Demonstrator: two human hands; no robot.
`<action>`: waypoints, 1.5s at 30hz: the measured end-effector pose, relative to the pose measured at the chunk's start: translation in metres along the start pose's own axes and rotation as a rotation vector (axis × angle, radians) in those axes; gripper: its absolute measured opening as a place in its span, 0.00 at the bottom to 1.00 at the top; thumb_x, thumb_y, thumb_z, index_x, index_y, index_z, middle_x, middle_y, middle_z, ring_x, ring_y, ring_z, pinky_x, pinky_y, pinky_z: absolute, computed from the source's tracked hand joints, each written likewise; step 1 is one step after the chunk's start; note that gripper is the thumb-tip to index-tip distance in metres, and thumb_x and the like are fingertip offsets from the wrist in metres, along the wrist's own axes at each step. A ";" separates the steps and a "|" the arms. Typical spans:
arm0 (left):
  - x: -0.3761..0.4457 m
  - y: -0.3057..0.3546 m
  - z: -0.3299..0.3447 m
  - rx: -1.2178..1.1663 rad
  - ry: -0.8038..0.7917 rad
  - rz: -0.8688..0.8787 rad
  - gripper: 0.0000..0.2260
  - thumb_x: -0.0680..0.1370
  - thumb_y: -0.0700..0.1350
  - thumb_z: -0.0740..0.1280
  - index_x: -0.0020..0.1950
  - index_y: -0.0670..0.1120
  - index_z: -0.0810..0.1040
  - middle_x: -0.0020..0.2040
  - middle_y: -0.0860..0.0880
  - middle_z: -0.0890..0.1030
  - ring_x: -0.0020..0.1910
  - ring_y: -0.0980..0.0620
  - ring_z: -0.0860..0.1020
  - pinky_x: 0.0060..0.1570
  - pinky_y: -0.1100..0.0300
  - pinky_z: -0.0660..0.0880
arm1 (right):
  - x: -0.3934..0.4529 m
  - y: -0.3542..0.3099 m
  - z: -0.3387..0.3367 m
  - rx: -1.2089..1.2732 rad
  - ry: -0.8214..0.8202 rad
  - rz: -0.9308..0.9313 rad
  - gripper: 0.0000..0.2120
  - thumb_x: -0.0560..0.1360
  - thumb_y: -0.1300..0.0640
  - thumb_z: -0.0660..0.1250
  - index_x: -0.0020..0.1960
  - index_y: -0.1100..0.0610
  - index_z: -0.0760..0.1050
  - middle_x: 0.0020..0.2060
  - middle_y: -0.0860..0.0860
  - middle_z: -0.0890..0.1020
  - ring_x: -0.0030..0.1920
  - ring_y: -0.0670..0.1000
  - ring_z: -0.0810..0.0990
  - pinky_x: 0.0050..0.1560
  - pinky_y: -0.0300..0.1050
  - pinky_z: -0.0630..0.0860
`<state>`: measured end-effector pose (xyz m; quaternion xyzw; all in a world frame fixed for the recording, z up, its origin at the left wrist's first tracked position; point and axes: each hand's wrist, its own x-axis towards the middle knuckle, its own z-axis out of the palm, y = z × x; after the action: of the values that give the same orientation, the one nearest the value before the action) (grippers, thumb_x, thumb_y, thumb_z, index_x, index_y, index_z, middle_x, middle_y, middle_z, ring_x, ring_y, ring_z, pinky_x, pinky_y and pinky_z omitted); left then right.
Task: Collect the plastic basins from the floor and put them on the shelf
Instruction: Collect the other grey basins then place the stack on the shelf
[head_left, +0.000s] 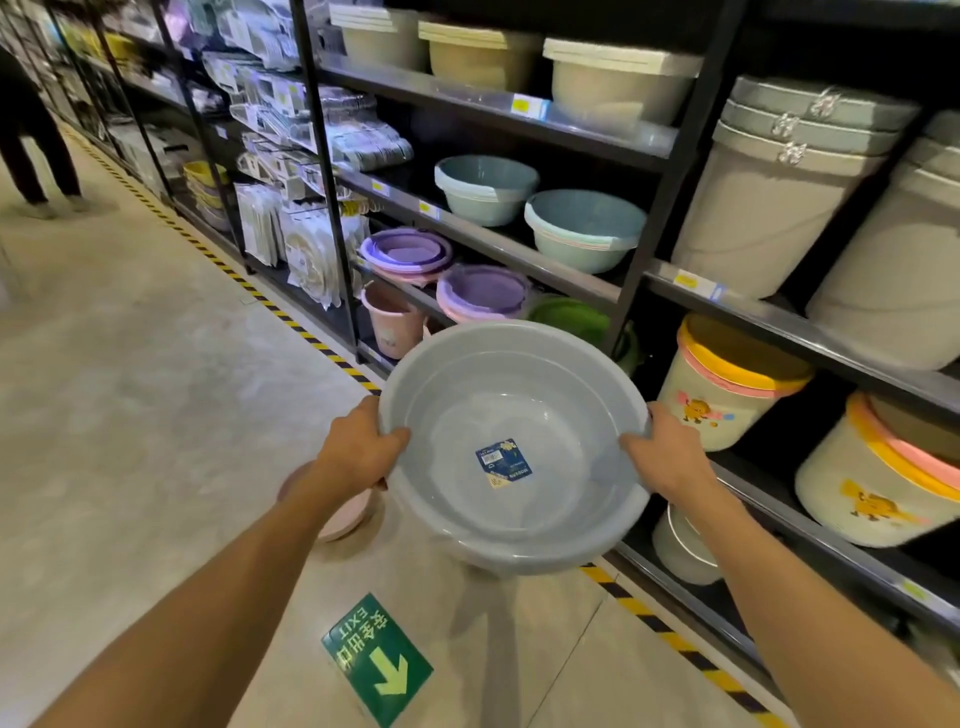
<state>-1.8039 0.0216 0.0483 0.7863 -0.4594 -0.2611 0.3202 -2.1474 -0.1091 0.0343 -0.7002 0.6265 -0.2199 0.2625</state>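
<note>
Head view: grey basin (514, 447) held level, left hand (363, 441) and right hand (670, 457) clamped on opposite rims, shelf (545, 270) ahead and right, nearer the right hand, basin short of its front edge.

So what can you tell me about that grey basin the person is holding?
The grey basin is round, wide and fairly shallow, of smooth, slightly glossy plastic with a rolled rim. It looks like more than one nested together, though I cannot count them. A blue label is stuck inside on the bottom. It is empty, held in the air, tilted a little toward the camera, in front of the lower shelves. The left hand grips its left rim and the right hand its right rim; nothing else touches it.
</note>
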 end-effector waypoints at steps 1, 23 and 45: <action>0.001 0.003 0.000 0.009 -0.003 0.001 0.11 0.77 0.46 0.67 0.56 0.44 0.72 0.40 0.42 0.80 0.25 0.48 0.79 0.18 0.62 0.72 | 0.003 0.001 -0.001 -0.002 0.004 -0.006 0.16 0.74 0.54 0.67 0.60 0.52 0.70 0.41 0.44 0.74 0.40 0.43 0.74 0.31 0.40 0.68; 0.075 0.019 0.043 0.129 -0.018 -0.147 0.14 0.78 0.46 0.65 0.60 0.41 0.69 0.49 0.37 0.78 0.35 0.39 0.81 0.26 0.52 0.79 | 0.112 0.023 0.027 -0.012 -0.049 -0.044 0.16 0.73 0.51 0.67 0.59 0.47 0.68 0.42 0.46 0.76 0.38 0.45 0.77 0.28 0.39 0.69; 0.336 -0.029 0.095 0.243 -0.110 -0.176 0.10 0.79 0.48 0.64 0.54 0.43 0.68 0.39 0.46 0.76 0.28 0.50 0.73 0.23 0.62 0.65 | 0.316 0.011 0.139 -0.096 -0.152 0.180 0.20 0.77 0.52 0.66 0.66 0.56 0.68 0.52 0.57 0.79 0.48 0.62 0.81 0.48 0.60 0.81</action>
<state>-1.7062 -0.2914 -0.0748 0.8409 -0.4340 -0.2731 0.1729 -2.0301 -0.4106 -0.0856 -0.6674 0.6749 -0.1115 0.2943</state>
